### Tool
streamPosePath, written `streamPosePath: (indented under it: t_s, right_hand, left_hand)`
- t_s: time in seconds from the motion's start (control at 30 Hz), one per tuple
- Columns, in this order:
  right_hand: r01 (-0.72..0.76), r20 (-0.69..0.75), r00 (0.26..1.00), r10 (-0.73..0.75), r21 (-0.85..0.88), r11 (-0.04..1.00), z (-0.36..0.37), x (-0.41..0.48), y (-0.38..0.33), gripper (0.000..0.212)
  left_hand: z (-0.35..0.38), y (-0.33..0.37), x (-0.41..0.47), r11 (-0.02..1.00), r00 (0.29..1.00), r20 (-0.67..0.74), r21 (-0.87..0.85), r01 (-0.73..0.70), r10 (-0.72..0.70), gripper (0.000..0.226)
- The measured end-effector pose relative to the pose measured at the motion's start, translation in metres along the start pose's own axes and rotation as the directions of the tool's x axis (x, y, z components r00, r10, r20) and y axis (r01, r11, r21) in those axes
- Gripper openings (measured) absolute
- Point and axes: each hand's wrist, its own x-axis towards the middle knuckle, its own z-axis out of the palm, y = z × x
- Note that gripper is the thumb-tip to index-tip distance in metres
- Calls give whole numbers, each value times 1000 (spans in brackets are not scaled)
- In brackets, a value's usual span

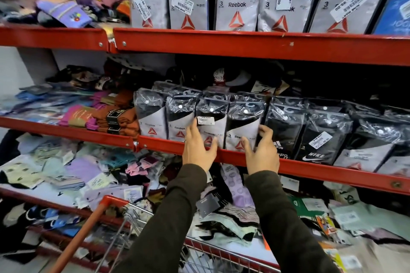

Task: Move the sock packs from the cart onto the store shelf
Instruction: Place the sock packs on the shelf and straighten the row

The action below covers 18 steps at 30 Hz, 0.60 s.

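head view, looking down at both hands working on the middle red metal shelf (295, 167). squaring up two clear-plastic reebok sock packs with grey-and-black card fronts (228, 126), already standing upright in the front row behind the shelf lip, between more reebok packs on the left and a black adidas sock pack (282, 133) on the right. pressing the left hand (198, 150) flat against the left side of the pair, fingers (194, 131) spread open and not curled around anything. cupping the right hand (261, 153) at the right edge of the pair, its fingers (266, 132) bent over the pack edge, touching but not clearly pinching it.

doing this step well probably meaning: squeezing gently inward from both sides, keeping the packs upright and flush with their neighbours, pushing the bottoms down behind the lip so nothing tips forward, leaving the price sticker facing out. avoiding hard pressure, since the slick plastic looks likely to slide or buckle.

standing just below, the wire shopping cart with the orange handle (106, 204), its contents mostly hidden behind the dark sleeves, so not telling how many packs remain.
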Motion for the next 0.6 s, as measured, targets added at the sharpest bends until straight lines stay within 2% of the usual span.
streamPosePath:
  t_s: [0.1, 0.17, 0.23, 0.3, 0.37, 0.43, 0.5, 0.6]
  right_hand:
    - [-52, 42, 998, 47, 131, 990, -9, 1, -2, 57]
    - [2, -48, 999, 8, 204, 979, -16, -2, -7, 65]
    - [121, -162, 983, -90, 195, 973, -22, -2, -16, 70]
    - [263, -203, 951, -233, 133, 956, -29, 6, -30, 73]
    - [396, -91, 913, -398, -36, 918, -34, 24, -45, 81]
    - [502, 150, 865, -479, -272, 821, -34, 43, -59, 91]
    - [555, 364, 826, -430, -400, 729, -29, 58, -67, 96]
    - [571, 516, 798, -311, -482, 665, -26, 67, -65, 102]
  left_hand:
    - [-5, -1, -6, 1000, 992, -122, 20, 7, -4, 78]
    - [-10, 2, -7, 999, 979, -199, -15, -41, 37, 84]
    - [-20, 8, -3, 980, 946, -254, 49, -193, 199, 89]
    - [-32, 18, 8, 911, 900, -194, 221, -348, 390, 93]
    - [-43, 32, 26, 796, 882, -5, 433, -423, 471, 102]
    - [-48, 46, 44, 652, 886, 195, 614, -445, 420, 112]
    - [-47, 55, 57, 562, 872, 333, 670, -486, 358, 111]
    - [-43, 59, 66, 595, 841, 461, 603, -531, 284, 100]
